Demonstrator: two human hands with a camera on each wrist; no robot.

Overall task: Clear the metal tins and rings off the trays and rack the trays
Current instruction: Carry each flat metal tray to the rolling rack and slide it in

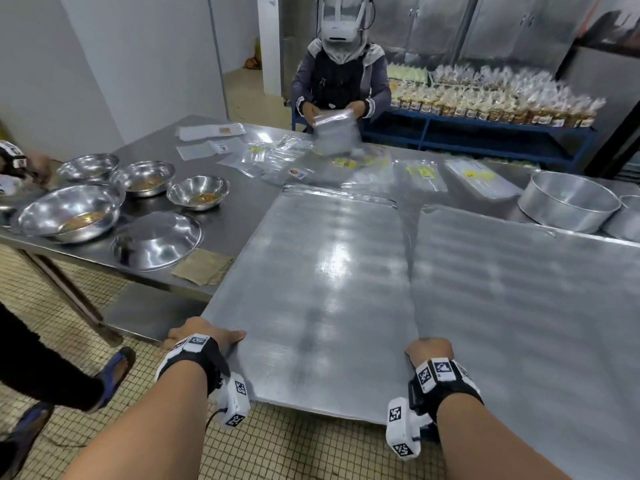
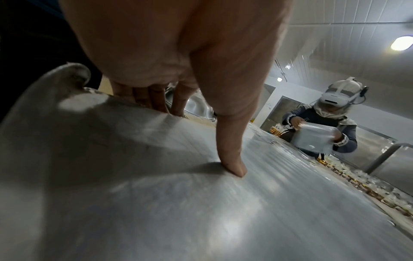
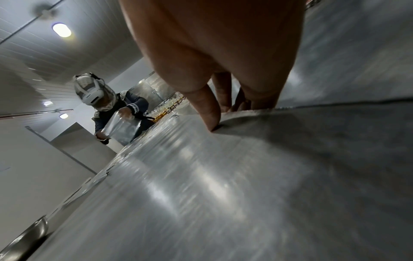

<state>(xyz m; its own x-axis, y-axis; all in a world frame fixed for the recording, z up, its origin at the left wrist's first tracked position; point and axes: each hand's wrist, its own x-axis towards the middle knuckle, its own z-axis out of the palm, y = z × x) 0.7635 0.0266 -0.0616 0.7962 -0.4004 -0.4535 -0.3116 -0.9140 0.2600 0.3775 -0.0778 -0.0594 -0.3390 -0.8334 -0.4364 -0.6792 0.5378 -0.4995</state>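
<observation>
steel table (image 1: 242, 202) | bowls (image 1: 145, 176) | trays (image 1: 311, 271) | plastic bags (image 1: 294, 161) | tins (image 1: 568, 202)

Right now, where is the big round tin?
In the head view, the big round tin sits on the table at the far right, just beyond the right-hand tray and beside a smaller tin.

Both forearms bare, no sleeves. Left hand (image 1: 204, 336) and right hand (image 1: 429, 349): each wrist carries a black strap band (image 1: 446, 388) with white blocks printed in black-and-white square fiducial markers on top. A white boxy camera unit (image 1: 401, 433), also marker-tagged, hangs below each wrist; a thin dark cable (image 1: 210, 418) loops off the left unit.
</observation>
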